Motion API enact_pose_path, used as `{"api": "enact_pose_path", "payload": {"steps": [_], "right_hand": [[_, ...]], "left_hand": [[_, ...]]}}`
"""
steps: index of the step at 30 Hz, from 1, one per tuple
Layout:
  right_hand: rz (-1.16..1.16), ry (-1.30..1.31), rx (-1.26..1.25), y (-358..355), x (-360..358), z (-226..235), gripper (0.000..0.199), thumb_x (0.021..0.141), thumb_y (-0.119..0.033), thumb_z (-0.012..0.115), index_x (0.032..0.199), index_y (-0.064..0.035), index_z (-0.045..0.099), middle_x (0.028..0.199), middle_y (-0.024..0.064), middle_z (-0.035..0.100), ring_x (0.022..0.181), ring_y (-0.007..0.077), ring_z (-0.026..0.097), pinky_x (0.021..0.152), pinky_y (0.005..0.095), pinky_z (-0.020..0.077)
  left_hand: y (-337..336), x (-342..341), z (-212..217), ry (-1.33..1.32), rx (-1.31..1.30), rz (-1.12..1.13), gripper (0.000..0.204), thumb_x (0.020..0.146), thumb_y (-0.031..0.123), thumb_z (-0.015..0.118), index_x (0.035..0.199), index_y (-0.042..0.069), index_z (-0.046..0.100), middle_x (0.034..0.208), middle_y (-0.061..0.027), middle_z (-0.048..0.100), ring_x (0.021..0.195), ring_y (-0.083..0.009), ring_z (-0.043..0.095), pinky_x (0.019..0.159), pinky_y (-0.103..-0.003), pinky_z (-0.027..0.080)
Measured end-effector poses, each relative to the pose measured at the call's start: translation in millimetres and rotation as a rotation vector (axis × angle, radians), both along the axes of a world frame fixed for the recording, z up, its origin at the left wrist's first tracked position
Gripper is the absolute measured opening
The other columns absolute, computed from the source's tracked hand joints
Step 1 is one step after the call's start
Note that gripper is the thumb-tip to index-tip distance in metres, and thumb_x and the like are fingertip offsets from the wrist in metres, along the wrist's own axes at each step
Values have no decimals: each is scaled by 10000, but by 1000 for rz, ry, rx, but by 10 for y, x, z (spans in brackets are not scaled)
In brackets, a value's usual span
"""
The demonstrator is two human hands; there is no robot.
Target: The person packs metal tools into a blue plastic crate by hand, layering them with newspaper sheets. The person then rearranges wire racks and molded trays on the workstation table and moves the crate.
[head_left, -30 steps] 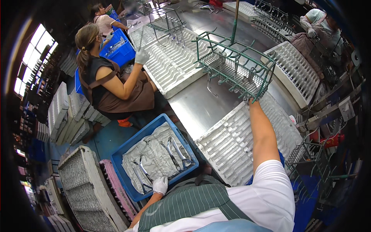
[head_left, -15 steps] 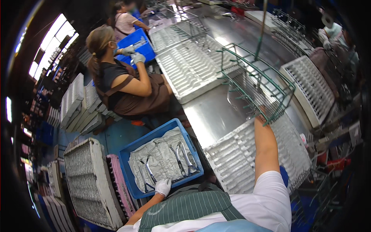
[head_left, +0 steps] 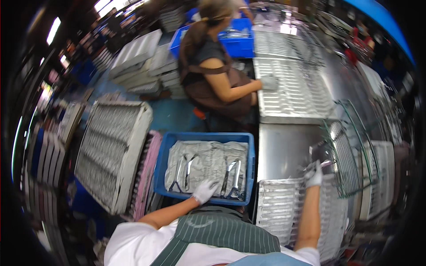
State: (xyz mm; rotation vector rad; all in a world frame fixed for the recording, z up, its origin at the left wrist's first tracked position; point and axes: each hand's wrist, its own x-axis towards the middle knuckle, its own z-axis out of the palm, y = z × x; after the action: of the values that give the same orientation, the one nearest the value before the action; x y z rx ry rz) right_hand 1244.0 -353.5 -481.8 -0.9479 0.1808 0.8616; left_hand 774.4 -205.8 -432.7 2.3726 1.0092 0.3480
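My left hand, in a white glove, lies open on the crumpled grey liner of a blue bin. Several slim, shiny metal pieces with dark forked ends rest on that liner, some on each side of the bin. Over the far edge of a ribbed grey tray is my gloved right hand, its fingers closed on a shiny metal piece. Blur hides the exact shape of this piece. Just to the right stands a green wire rack, with the hand outside it.
A co-worker sits beyond the bin, one gloved hand at another ribbed tray on the metal table. More trays lean at the left. A second blue bin stands behind the co-worker.
The view has turned, shifting the scene. My right hand has come back from the green rack with a shiny metal piece. My left hand stays in the bin. The co-worker now reaches to the tray.
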Motion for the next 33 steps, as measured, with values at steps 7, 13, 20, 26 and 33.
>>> {"api": "enact_pose_path", "payload": {"steps": [7,13,20,26,33], "right_hand": [[606,-129,-182,962,-2411,1390,194,894,-278,610,915,-101,534,625,-40,475,452,32,395,390,188,295],[887,-357,-183,1602,-2856,946,414,890,-297,599,1205,-43,508,817,-27,538,550,23,411,454,181,307],[1054,-773,-168,2048,-3514,391,305,946,-318,484,1046,-33,519,843,60,574,742,167,552,696,287,443],[862,-449,-567,2483,-4165,-69,419,864,-357,585,1106,-22,515,981,115,573,866,215,520,769,346,428],[957,-424,-568,2548,-4384,-1013,469,827,-306,654,1104,49,524,957,146,605,795,229,577,654,364,480]], "left_hand": [[294,793,611,-71,-726,-202,577,855,369,595,1295,28,441,1100,-201,579,956,-268,581,862,-336,447],[605,220,246,-293,-1109,211,268,905,218,490,1064,8,542,793,-61,633,717,-143,621,623,-283,492],[804,-1045,336,-463,-990,735,317,982,250,406,1108,-14,528,706,-89,642,609,-174,626,606,-269,496],[884,-1492,244,-486,-987,725,286,975,227,424,1100,-14,514,693,-76,628,614,-147,612,582,-237,459],[994,-1311,247,-511,-1126,609,281,972,240,465,1110,7,540,766,-67,629,687,-141,623,608,-249,484]]}}
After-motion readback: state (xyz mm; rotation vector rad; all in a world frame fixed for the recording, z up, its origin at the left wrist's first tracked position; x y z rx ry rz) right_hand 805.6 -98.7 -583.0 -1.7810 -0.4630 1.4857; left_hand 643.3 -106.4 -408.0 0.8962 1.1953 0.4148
